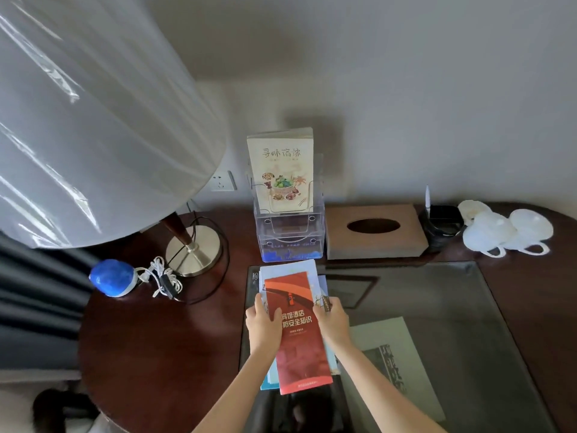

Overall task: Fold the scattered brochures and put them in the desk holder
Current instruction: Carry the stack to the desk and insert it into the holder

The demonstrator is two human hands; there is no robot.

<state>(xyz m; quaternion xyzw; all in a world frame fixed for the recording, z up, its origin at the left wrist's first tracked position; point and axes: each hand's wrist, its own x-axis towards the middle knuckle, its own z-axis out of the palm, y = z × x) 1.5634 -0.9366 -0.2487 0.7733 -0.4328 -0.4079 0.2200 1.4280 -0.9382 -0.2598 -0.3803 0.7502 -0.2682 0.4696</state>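
The left grip (263,326) and the right grip (332,320) each hold one side of the brochure stack (288,270), fingers curled on its edges. The red brochure (301,345) lies on top between them. The person should tap the edges even, then slide the stack straight down into a front pocket. The desk holder (288,235) stands just past the fingertips, with a cream brochure (281,170) in its back pocket. A tissue box (374,235) sits beyond the right grip and a lamp base (193,248) beyond the left. Nothing seems to block the way.
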